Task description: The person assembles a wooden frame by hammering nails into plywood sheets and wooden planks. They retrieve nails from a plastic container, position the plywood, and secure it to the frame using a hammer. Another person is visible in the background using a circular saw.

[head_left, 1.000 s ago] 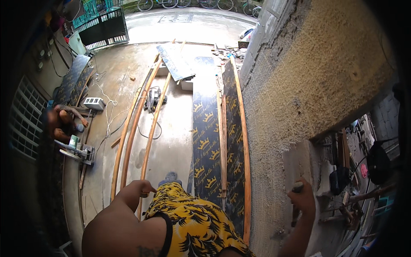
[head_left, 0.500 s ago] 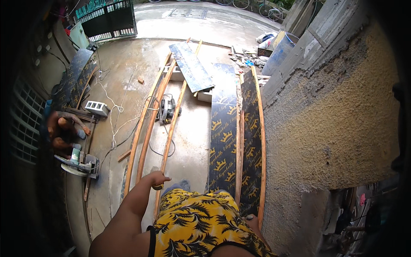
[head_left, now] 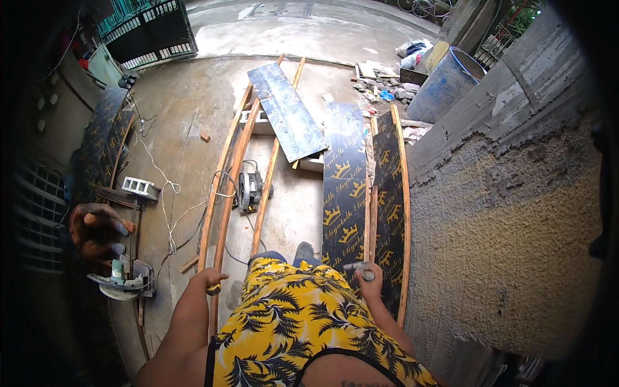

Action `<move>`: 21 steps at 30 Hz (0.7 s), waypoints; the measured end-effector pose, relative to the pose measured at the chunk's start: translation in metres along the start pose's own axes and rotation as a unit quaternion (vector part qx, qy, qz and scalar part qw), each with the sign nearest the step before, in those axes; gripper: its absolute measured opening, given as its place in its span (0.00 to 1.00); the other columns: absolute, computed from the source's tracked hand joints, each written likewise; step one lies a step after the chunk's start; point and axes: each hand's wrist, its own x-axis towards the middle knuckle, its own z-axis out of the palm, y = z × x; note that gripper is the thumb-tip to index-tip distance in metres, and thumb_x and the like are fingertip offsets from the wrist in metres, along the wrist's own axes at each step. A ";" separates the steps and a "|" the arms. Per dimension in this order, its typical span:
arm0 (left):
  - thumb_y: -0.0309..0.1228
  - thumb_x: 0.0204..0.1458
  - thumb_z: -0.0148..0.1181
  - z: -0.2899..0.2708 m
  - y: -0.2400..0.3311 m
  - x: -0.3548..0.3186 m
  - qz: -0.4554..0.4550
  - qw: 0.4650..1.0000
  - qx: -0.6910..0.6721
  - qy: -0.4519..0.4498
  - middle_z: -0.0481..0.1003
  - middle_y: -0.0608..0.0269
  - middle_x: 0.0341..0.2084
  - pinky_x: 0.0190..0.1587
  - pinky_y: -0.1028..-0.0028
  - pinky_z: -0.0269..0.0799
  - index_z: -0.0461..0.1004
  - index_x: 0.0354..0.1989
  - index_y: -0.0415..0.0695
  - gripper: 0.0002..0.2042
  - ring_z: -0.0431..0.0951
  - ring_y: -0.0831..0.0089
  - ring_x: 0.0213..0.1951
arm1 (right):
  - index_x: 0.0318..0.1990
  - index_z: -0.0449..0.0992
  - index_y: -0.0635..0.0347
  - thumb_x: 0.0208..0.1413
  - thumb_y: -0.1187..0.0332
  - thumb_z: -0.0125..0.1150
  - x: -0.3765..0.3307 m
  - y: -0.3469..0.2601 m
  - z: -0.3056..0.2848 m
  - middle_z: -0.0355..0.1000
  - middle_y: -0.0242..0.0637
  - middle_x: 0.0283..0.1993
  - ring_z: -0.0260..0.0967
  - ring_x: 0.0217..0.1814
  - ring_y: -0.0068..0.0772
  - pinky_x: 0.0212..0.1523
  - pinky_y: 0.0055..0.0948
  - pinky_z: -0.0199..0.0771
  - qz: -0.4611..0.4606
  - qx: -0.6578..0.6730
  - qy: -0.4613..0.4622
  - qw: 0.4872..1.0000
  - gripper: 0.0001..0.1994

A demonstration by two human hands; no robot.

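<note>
Our left hand (head_left: 207, 278) has its fingers curled around a small yellow-and-black object (head_left: 213, 290) (a tape measure, perhaps), near the long timbers (head_left: 241, 155). Our right hand (head_left: 371, 285) grasps a hammer-like tool (head_left: 358, 266), held over the dark printed panel (head_left: 342, 213). We judge the tool stiff and head-heavy, best gripped low on its handle; the small object looks light, hard and easy to palm. A circular saw (head_left: 248, 190) sits among the timbers, a skewed board (head_left: 287, 113) obstructs the way ahead, and the rough wall (head_left: 496, 258) limits our right side.
</note>
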 end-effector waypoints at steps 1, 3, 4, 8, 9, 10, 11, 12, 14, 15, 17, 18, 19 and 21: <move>0.57 0.53 0.66 -0.004 0.000 -0.005 -0.008 0.999 -0.036 -0.001 0.82 0.48 0.36 0.39 0.60 0.77 0.83 0.39 0.32 0.32 0.83 0.59 0.35 | 0.48 0.73 0.57 0.54 0.57 0.77 0.053 -0.032 0.008 0.66 0.43 0.59 0.68 0.61 0.46 0.61 0.45 0.70 -0.032 -0.012 0.008 0.999 0.22; 0.55 0.52 0.68 -0.017 0.008 -0.015 -0.052 0.994 -0.093 -0.011 0.82 0.51 0.33 0.38 0.60 0.76 0.84 0.36 0.34 0.29 0.82 0.60 0.33 | 0.48 0.74 0.58 0.53 0.61 0.78 0.144 -0.098 0.004 0.66 0.45 0.60 0.67 0.63 0.47 0.62 0.43 0.69 -0.118 -0.044 0.022 0.992 0.21; 0.54 0.52 0.69 -0.021 0.015 -0.017 -0.083 0.988 -0.129 -0.022 0.82 0.52 0.32 0.38 0.60 0.76 0.83 0.37 0.34 0.28 0.82 0.61 0.32 | 0.47 0.74 0.57 0.52 0.62 0.79 0.187 -0.131 0.005 0.66 0.46 0.61 0.68 0.63 0.48 0.62 0.42 0.69 -0.131 -0.035 0.044 0.990 0.21; 0.51 0.53 0.69 -0.053 0.058 0.012 -0.112 0.962 -0.242 -0.057 0.81 0.53 0.35 0.37 0.62 0.76 0.81 0.40 0.33 0.27 0.81 0.63 0.33 | 0.46 0.77 0.57 0.50 0.62 0.80 0.347 -0.226 0.014 0.66 0.48 0.64 0.70 0.62 0.52 0.57 0.43 0.74 -0.234 0.003 0.056 0.971 0.20; 0.51 0.54 0.69 -0.066 0.071 0.028 -0.113 0.956 -0.265 -0.062 0.81 0.53 0.35 0.37 0.62 0.76 0.80 0.41 0.33 0.27 0.81 0.63 0.33 | 0.46 0.77 0.56 0.48 0.59 0.81 0.384 -0.240 0.020 0.67 0.45 0.64 0.71 0.62 0.52 0.56 0.43 0.75 -0.256 -0.025 0.045 0.965 0.21; 0.50 0.54 0.69 -0.083 0.087 0.048 -0.112 0.948 -0.290 -0.067 0.81 0.53 0.36 0.37 0.63 0.76 0.80 0.42 0.33 0.26 0.81 0.64 0.34 | 0.45 0.77 0.56 0.48 0.58 0.81 0.419 -0.250 0.030 0.68 0.44 0.63 0.71 0.62 0.51 0.56 0.44 0.75 -0.239 -0.045 0.021 0.970 0.22; 0.49 0.54 0.69 -0.102 0.103 0.069 -0.110 0.940 -0.315 -0.069 0.81 0.54 0.36 0.37 0.63 0.76 0.79 0.43 0.32 0.26 0.81 0.64 0.34 | 0.44 0.77 0.56 0.47 0.57 0.81 0.450 -0.256 0.041 0.68 0.43 0.63 0.71 0.61 0.51 0.56 0.44 0.75 -0.213 -0.063 -0.003 0.975 0.22; 0.48 0.54 0.69 -0.125 0.120 0.090 -0.105 0.932 -0.339 -0.072 0.81 0.54 0.37 0.37 0.64 0.76 0.79 0.44 0.32 0.26 0.81 0.65 0.34 | 0.43 0.78 0.56 0.47 0.57 0.81 0.476 -0.258 0.051 0.68 0.43 0.62 0.71 0.61 0.51 0.55 0.44 0.75 -0.209 -0.079 -0.015 0.975 0.22; 0.47 0.55 0.69 -0.178 0.163 0.130 -0.084 0.914 -0.391 -0.070 0.80 0.54 0.38 0.37 0.65 0.75 0.77 0.45 0.31 0.26 0.80 0.66 0.34 | 0.42 0.78 0.57 0.47 0.56 0.81 0.531 -0.257 0.070 0.69 0.42 0.62 0.71 0.61 0.50 0.55 0.44 0.75 -0.183 -0.110 -0.044 0.976 0.22; 0.46 0.55 0.69 -0.209 0.187 0.149 -0.062 0.909 -0.407 -0.061 0.80 0.55 0.39 0.37 0.65 0.75 0.77 0.46 0.31 0.26 0.80 0.66 0.35 | 0.42 0.78 0.58 0.47 0.57 0.81 0.555 -0.252 0.078 0.69 0.43 0.61 0.71 0.62 0.51 0.55 0.44 0.75 -0.154 -0.123 -0.061 0.978 0.21; 0.45 0.56 0.69 -0.271 0.235 0.175 -0.012 0.920 -0.392 -0.019 0.80 0.55 0.40 0.36 0.66 0.75 0.76 0.48 0.31 0.25 0.80 0.67 0.35 | 0.41 0.78 0.58 0.46 0.57 0.81 0.587 -0.234 0.091 0.69 0.44 0.61 0.70 0.63 0.52 0.55 0.43 0.75 -0.068 -0.155 -0.103 0.980 0.21; 0.43 0.58 0.67 -0.300 0.258 0.181 0.028 0.929 -0.370 0.011 0.80 0.56 0.38 0.35 0.67 0.76 0.77 0.44 0.35 0.20 0.80 0.68 0.34 | 0.45 0.79 0.57 0.46 0.60 0.81 0.602 -0.223 0.095 0.74 0.46 0.56 0.75 0.57 0.49 0.52 0.42 0.78 -0.020 -0.163 -0.125 0.978 0.22; 0.41 0.59 0.65 -0.330 0.281 0.187 0.074 0.934 -0.346 0.045 0.81 0.58 0.36 0.34 0.67 0.76 0.79 0.41 0.38 0.15 0.80 0.70 0.33 | 0.47 0.79 0.57 0.45 0.60 0.80 0.615 -0.211 0.098 0.75 0.46 0.54 0.77 0.54 0.48 0.51 0.41 0.78 0.027 -0.177 -0.155 0.972 0.23; 0.40 0.58 0.66 -0.371 0.322 0.198 0.124 0.887 -0.443 0.032 0.79 0.59 0.36 0.36 0.67 0.76 0.77 0.44 0.37 0.17 0.79 0.69 0.34 | 0.52 0.79 0.57 0.44 0.61 0.80 0.642 -0.184 0.108 0.78 0.47 0.51 0.80 0.47 0.45 0.48 0.40 0.80 0.123 -0.197 -0.209 0.950 0.27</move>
